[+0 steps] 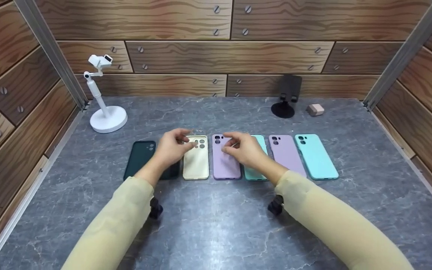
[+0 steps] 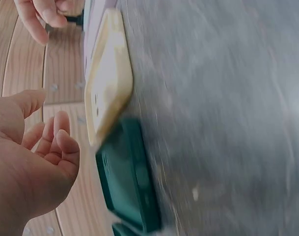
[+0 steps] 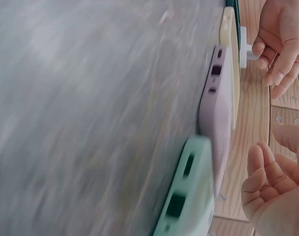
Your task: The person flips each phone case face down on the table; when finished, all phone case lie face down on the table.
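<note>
From my remote post: left hand beside a cream plastic phone case, right hand over a lilac plastic phone case, both loosely curled, empty. One low fingertip could skew either. A mint-green plastic case crowds below the right hand; a black phone stand rises beyond.

In the head view's middle, we see the left hand partly hiding a dark case and the right hand partly hiding a green case. The bottom edge cuts off both sleeves. The tabletop blurs across the right wrist view's left.
</note>
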Action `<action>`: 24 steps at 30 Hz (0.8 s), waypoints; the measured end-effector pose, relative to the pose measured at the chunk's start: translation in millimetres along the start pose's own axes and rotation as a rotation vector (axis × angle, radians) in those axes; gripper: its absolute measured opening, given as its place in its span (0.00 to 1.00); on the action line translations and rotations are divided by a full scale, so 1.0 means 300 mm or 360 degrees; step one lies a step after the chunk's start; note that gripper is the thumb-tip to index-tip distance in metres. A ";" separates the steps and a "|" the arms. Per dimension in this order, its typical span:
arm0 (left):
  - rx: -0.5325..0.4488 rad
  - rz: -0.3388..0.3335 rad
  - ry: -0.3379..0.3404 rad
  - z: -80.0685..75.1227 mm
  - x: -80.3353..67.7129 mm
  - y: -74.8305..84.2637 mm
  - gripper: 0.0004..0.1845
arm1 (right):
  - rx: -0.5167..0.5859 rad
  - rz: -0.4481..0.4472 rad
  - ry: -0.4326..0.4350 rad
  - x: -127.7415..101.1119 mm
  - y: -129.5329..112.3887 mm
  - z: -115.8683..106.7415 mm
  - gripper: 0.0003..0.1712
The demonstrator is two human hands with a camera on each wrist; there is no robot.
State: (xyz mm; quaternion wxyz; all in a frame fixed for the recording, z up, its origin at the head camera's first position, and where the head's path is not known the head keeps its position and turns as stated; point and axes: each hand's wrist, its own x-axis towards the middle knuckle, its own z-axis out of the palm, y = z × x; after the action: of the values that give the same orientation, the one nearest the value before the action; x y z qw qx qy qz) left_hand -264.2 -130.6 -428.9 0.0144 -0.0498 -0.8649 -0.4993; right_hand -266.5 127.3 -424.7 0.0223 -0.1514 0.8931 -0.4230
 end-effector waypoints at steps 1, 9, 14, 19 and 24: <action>0.0006 -0.0014 -0.0009 -0.009 0.001 -0.008 0.25 | 0.0000 -0.0006 -0.0006 0.004 -0.010 0.010 0.30; 0.0088 -0.0055 -0.0082 -0.030 0.005 -0.059 0.27 | -0.0023 -0.0048 -0.0056 0.030 -0.053 0.087 0.30; 0.0177 -0.0065 -0.0134 -0.022 0.010 -0.079 0.28 | -0.0083 -0.0047 -0.0134 0.039 -0.050 0.117 0.31; 0.0282 -0.0043 -0.0201 -0.014 0.016 -0.101 0.31 | -0.0168 -0.0077 -0.0164 0.047 -0.034 0.140 0.31; 0.0329 0.0024 -0.0224 -0.014 0.018 -0.118 0.34 | -0.0263 -0.0153 -0.0208 0.055 -0.023 0.151 0.32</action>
State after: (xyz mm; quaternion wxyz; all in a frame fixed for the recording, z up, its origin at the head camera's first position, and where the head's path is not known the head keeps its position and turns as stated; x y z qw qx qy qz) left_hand -273.2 -151.4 -457.0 -0.0375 -0.0896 -0.9102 -0.4027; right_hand -272.8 84.3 -447.1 0.0477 -0.2226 0.9133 -0.3378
